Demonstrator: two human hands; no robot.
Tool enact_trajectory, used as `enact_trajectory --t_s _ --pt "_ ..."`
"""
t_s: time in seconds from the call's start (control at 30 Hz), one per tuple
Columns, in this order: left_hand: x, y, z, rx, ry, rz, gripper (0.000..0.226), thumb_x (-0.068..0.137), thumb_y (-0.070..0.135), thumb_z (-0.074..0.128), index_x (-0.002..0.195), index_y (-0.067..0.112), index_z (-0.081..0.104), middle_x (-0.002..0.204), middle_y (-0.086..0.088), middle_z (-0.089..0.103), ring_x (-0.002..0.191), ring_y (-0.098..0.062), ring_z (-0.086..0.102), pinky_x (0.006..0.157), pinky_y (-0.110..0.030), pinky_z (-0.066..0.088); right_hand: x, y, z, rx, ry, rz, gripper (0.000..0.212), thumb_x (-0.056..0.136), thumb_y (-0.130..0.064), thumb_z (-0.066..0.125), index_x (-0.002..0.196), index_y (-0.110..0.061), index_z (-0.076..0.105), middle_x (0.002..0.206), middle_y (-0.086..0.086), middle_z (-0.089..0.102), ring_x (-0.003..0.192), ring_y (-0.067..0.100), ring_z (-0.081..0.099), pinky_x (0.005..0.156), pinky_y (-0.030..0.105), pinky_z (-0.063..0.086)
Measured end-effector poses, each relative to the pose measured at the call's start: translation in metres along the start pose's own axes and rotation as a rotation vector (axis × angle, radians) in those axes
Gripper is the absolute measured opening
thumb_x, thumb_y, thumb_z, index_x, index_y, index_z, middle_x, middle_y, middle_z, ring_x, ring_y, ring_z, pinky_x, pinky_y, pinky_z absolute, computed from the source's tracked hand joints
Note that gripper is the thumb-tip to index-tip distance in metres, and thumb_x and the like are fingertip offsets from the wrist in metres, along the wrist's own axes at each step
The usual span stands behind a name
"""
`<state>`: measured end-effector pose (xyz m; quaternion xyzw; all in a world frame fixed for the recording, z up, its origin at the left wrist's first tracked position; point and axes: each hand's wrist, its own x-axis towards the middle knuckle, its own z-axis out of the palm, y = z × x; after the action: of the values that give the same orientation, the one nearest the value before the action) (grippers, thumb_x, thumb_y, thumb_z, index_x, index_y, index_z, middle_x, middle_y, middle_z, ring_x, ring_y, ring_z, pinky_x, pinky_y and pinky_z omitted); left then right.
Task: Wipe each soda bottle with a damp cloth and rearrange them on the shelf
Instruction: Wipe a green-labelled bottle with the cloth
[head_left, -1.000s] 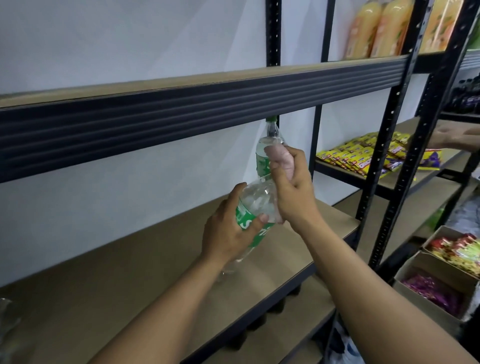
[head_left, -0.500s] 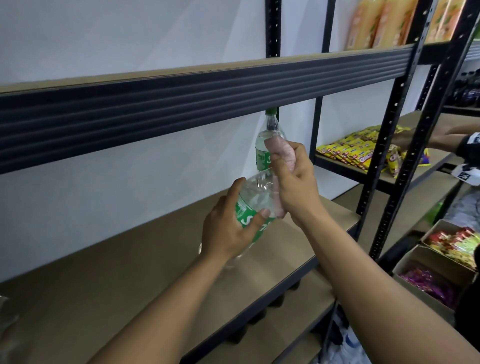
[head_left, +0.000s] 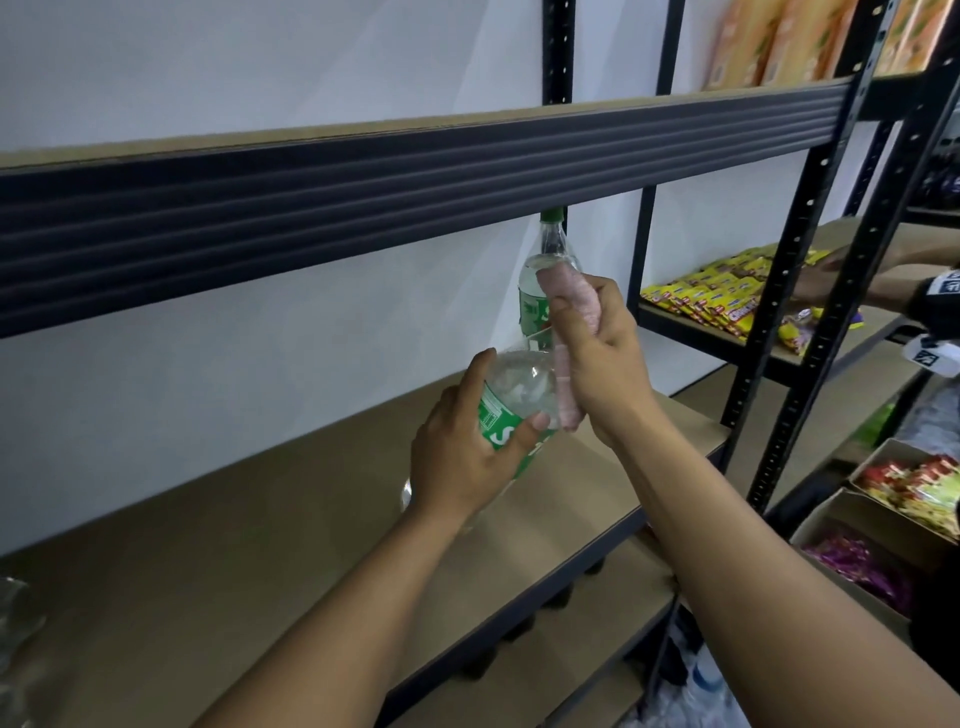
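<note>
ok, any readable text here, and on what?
"S": green label of held bottle, the rest hidden under left hand.
Label on rear bottle: partly behind cloth, unreadable.
Print on snack packs: too blurred.
Mark on white patch of a sleeve: unreadable.

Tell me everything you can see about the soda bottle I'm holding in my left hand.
The soda bottle is see-through plastic with a green label that carries white lettering. It is tilted, its top leaning up and to the right, over the brown shelf board; whether its base touches the board is unclear. The left hand grips it round the label. The right hand presses a bunched pink cloth against its shoulder, hiding the neck and cap.
</note>
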<state>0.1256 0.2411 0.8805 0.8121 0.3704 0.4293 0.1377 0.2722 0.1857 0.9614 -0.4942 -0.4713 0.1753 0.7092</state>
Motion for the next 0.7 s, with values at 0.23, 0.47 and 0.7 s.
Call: enact_trajectory --t_s 0.23,0.47,0.7 --pt "0.006 -0.011 -0.006 -0.148 -0.062 0.009 0.090 0.082 0.094 0.036 0.154 0.040 0.031 0.140 0.006 0.063 0.117 -0.018 0.067 0.091 -0.047 0.059 -0.007 0.016 0.019 0.093 0.135 -0.065 0.026 0.108 -0.030 0.053 0.134 -0.027 0.051 0.120 -0.008 0.064 0.105 0.004 0.065 0.096 0.029 0.054" --pt "-0.001 -0.026 -0.016 -0.303 0.010 -0.022 0.083 0.087 0.086 0.047 0.153 0.038 0.035 0.141 0.008 0.062 0.120 -0.012 0.066 0.095 -0.045 0.058 -0.030 0.030 0.049 0.145 0.169 -0.055 0.045 0.106 -0.043 0.042 0.147 -0.025 0.048 0.134 -0.006 0.062 0.124 0.003 0.060 0.108 0.029 0.050" --pt "-0.012 -0.029 -0.034 -0.473 0.107 -0.016 0.085 0.085 0.087 0.050 0.149 0.032 0.041 0.131 0.022 0.064 0.116 -0.005 0.068 0.092 -0.034 0.060 -0.058 0.055 0.079 0.231 0.097 0.049 0.059 0.102 -0.067 0.037 0.145 -0.030 0.055 0.140 0.000 0.063 0.133 0.018 0.059 0.114 0.051 0.047"
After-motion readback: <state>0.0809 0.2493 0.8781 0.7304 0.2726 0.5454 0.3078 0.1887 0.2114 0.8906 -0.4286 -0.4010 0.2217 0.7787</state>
